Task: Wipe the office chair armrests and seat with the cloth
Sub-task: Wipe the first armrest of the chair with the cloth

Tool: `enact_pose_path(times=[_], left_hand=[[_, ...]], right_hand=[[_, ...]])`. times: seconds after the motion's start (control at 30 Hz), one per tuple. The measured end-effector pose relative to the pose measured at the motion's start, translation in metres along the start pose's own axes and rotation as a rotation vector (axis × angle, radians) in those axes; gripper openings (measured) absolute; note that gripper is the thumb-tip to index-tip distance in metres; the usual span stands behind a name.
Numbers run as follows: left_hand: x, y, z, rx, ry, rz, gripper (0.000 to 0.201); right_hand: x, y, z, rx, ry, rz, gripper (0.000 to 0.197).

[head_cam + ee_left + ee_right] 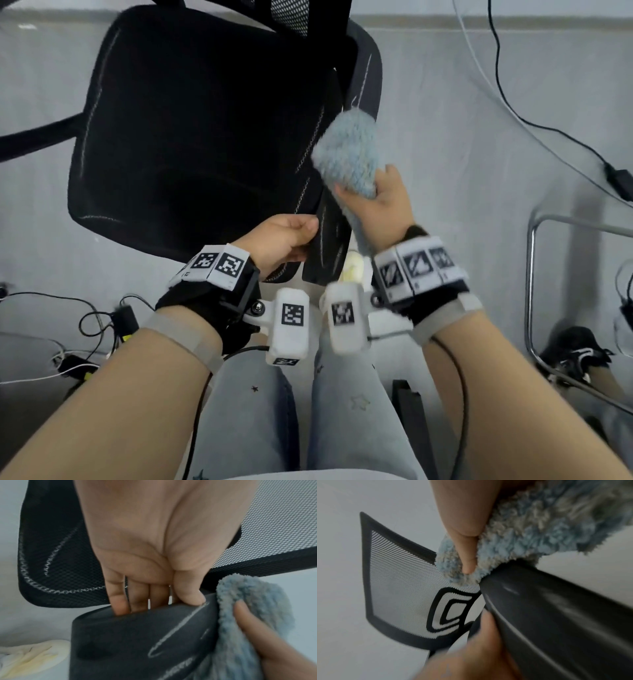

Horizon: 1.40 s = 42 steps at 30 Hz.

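**Cloth on the near armrest**

I saw the left hand curled around the black armrest at 6 o'clock of the seat. The right hand pinched the fluffy blue cloth, pressed on that armrest at 1 o'clock, I think. Pale grey floor all around; cables trailed at 2 o'clock.

Armrest right of seat; cloth on armrest; cables right.
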State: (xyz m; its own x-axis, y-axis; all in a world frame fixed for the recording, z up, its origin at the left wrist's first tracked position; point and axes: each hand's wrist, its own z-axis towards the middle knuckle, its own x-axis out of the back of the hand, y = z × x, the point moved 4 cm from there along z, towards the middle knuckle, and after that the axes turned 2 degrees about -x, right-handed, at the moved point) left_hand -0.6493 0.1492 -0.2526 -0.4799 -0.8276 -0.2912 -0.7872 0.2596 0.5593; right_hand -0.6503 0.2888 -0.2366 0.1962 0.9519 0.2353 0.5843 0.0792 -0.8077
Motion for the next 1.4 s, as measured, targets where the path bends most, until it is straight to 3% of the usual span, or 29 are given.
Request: enact_pose_path(times=[0.1,0.23,0.43,0.5,0.6,0.7,0.77,0.87,0.93,1.03,1.2,1.33,1.4], left_hand=[[0.005,0.013,0.003,-0.039,0.067,0.001,0.023],[0.003,0.021,0.006,-0.009,0.03,0.113,0.025],[0.006,0.021,0.007,0.066,-0.009,0.106,0.024],[0.007,0.027,0.008,0.075,0.008,0.084,0.027],[0.005,0.048,0.014,0.001,0.064,0.095,0.029],[0.003,0.058,0.019,-0.047,0.054,0.256,0.025],[0.004,0.056,0.018,-0.01,0.029,0.263,0.032],[0.007,0.051,0.014,0.032,0.023,0.293,0.039],[0.006,0.053,0.013,0.025,0.045,0.301,0.038],[0.004,0.056,0.012,0.011,0.075,0.294,0.038],[0.002,0.054,0.008,0.002,0.072,0.306,0.039],[0.004,0.052,0.007,0.033,0.085,0.299,0.041],[0.004,0.052,0.007,0.044,0.093,0.328,0.042]], right_hand=[[-0.001,0.01,-0.026,0.004,-0.09,-0.016,0.028],[0.007,-0.006,0.011,-0.064,-0.081,-0.042,0.037],[0.015,-0.037,0.062,-0.036,0.024,0.159,0.023],[0.014,-0.033,0.053,-0.053,0.02,0.118,0.024],[0.014,-0.021,0.021,-0.039,-0.047,0.047,0.004],[0.014,-0.01,0.009,-0.013,-0.099,-0.037,0.008],[0.019,-0.018,0.026,-0.022,-0.101,-0.103,0.016],[0.028,-0.036,0.065,-0.057,0.009,0.07,0.016],[0.033,-0.044,0.077,-0.05,0.043,0.13,0.028],[0.031,-0.041,0.057,-0.062,0.029,0.162,0.007],[0.028,-0.016,0.014,-0.148,-0.048,0.328,0.007],[0.035,-0.035,0.064,-0.058,0.081,0.206,0.008],[0.035,-0.052,0.097,-0.019,0.077,-0.038,0.026]])
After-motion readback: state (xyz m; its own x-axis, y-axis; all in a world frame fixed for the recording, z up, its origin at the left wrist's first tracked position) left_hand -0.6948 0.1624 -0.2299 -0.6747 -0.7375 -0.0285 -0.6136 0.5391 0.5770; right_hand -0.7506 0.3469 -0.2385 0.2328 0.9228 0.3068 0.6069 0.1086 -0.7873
